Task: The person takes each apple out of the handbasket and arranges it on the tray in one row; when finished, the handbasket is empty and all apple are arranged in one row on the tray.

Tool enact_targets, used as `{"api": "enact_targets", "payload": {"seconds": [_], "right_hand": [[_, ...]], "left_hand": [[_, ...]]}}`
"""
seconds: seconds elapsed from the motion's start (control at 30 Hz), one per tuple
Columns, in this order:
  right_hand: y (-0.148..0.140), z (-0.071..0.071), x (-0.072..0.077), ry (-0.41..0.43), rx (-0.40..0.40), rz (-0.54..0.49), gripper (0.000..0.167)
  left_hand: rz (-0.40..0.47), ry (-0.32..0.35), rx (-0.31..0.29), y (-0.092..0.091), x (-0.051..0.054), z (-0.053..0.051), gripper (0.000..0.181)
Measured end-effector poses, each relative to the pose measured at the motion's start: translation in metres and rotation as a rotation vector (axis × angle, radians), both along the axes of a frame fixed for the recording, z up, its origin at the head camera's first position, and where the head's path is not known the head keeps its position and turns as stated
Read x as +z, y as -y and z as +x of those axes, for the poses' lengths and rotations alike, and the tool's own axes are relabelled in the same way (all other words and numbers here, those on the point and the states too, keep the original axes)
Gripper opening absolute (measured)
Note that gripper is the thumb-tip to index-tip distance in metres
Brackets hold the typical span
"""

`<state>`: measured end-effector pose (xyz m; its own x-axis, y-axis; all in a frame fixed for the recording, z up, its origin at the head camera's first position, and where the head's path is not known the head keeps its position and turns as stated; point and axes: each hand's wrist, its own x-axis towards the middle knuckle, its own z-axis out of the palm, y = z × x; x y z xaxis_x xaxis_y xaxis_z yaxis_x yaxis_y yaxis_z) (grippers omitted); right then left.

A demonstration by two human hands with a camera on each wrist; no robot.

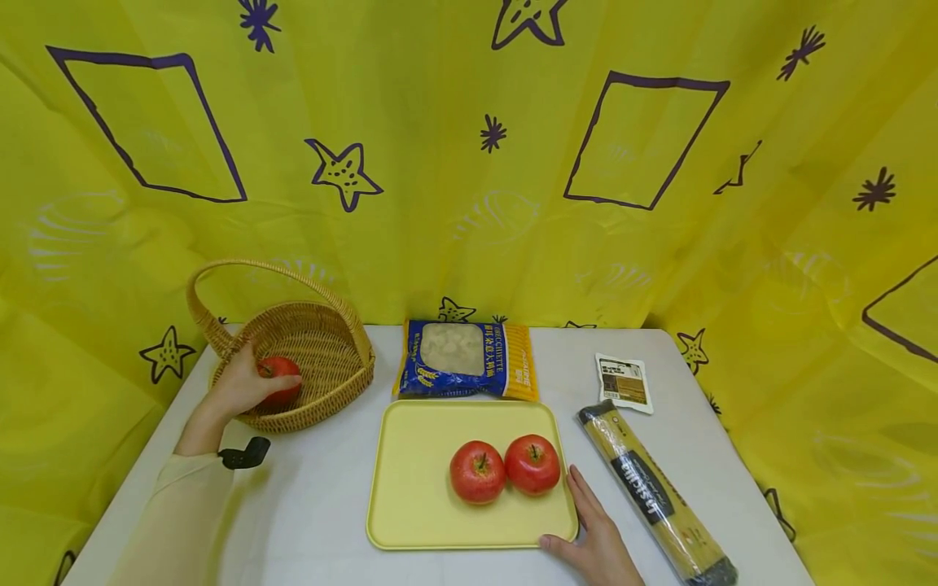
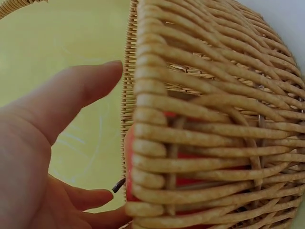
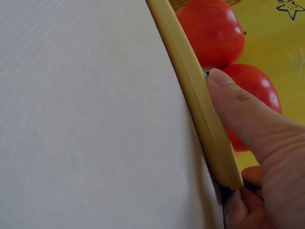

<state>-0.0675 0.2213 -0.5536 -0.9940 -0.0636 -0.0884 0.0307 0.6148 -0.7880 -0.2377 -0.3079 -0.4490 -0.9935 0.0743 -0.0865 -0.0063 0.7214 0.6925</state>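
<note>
My left hand (image 1: 238, 384) reaches into the wicker basket (image 1: 340, 400) over a red apple (image 1: 280, 392). In the left wrist view, the thumb is spread away from the fingers, and a fingertip is close to the stem. Part of that apple hides behind the basket's woven side (image 2: 209, 100). At its near right corner, the pale yellow tray (image 1: 410, 488) is held by my right hand (image 1: 597, 541), thumb on the near edge and fingers along the right side. Two red apples, a left one (image 1: 476, 474) and a right one (image 1: 532, 465), sit on the tray.
Behind the tray lies a blue and yellow pasta bag (image 1: 458, 358). A long pack of pasta (image 1: 652, 492) lies slantwise to the right, with a small white packet (image 1: 623, 382) beyond it. A yellow patterned curtain (image 1: 440, 244) surrounds the white table (image 1: 315, 505).
</note>
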Motion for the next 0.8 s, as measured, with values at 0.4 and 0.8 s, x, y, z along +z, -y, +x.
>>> {"api": "enact_targets", "payload": {"seconds": [0.4, 0.8], "right_hand": [[0.0001, 0.0001, 0.0008, 0.004, 0.006, -0.007, 0.110], [0.0004, 0.0009, 0.0010, -0.012, 0.001, 0.005, 0.109]], "left_hand": [[-0.023, 0.016, -0.011, 0.0005, -0.0062, 0.0015, 0.107], [-0.089, 0.100, -0.032, 0.0032, -0.0101, -0.0028, 0.110]]}}
